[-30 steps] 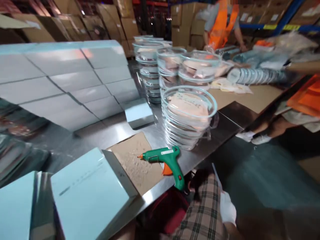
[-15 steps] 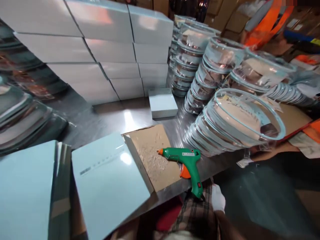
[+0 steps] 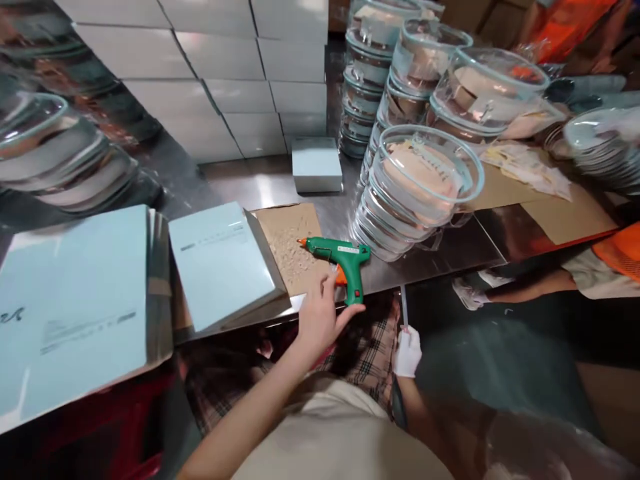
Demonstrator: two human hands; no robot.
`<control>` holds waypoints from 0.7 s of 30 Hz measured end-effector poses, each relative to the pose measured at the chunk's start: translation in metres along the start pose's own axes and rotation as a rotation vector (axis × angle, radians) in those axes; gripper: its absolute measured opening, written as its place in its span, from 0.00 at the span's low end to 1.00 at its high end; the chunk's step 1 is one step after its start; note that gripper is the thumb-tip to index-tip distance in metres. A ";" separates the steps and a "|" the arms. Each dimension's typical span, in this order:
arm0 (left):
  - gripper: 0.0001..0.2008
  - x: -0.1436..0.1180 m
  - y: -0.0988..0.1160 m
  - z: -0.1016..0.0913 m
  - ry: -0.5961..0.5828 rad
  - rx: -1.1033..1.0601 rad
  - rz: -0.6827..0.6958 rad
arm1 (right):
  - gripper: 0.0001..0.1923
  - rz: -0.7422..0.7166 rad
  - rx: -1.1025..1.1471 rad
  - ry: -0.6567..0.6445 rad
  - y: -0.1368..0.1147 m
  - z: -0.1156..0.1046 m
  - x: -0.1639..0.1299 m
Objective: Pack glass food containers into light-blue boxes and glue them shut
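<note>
A green hot glue gun [image 3: 353, 267] with an orange nozzle and trigger lies on a glue-spotted piece of cardboard [image 3: 293, 230] near the table's front edge. Bare and open, my left hand [image 3: 320, 317] is at the gun's handle, thumb spread from the fingers; whether it touches the handle I cannot tell. My right hand [image 3: 409, 352], in a white glove, is below the table edge. It is closed around a whitish translucent glue stick [image 3: 405, 307] that points upward. Left of the cardboard lies a stack of pale blue printed sheets or flat boxes [image 3: 220, 267].
A larger pale stack [image 3: 75, 293] lies at the left. White boxes [image 3: 215, 53] form a wall behind, with one small box [image 3: 316, 167] in front. Wrapped glass dishes [image 3: 425, 173] are piled on the right. A person in an orange vest [image 3: 570, 33] is at the far right.
My left hand has come up to the glue gun's handle. My right hand now shows the glue stick plainly. The camera view has shifted, so the table things appear higher and slightly smaller.
</note>
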State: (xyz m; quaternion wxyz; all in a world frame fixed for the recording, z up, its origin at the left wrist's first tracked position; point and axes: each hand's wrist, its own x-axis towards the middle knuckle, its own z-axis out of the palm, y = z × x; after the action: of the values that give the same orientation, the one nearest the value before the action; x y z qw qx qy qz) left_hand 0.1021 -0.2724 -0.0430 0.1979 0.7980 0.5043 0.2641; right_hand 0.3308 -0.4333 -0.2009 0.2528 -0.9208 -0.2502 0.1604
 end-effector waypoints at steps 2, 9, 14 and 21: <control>0.42 0.031 0.016 -0.001 -0.009 0.138 -0.147 | 0.36 0.002 0.063 0.039 0.005 -0.005 -0.011; 0.41 0.061 0.035 -0.003 -0.198 0.276 -0.303 | 0.40 0.041 0.132 0.105 0.020 -0.027 -0.033; 0.35 0.075 0.049 -0.002 -0.235 0.247 -0.398 | 0.43 0.041 0.132 0.184 0.036 -0.059 -0.032; 0.26 0.060 0.032 0.002 -0.024 -0.090 -0.434 | 0.22 -0.558 0.146 0.321 -0.008 -0.100 0.011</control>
State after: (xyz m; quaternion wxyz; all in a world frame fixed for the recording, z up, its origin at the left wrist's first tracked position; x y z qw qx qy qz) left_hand 0.1468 -0.2314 -0.0121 0.2915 0.6640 0.6497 0.2281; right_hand 0.3792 -0.4595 -0.1159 0.3885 -0.8098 -0.4375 -0.0445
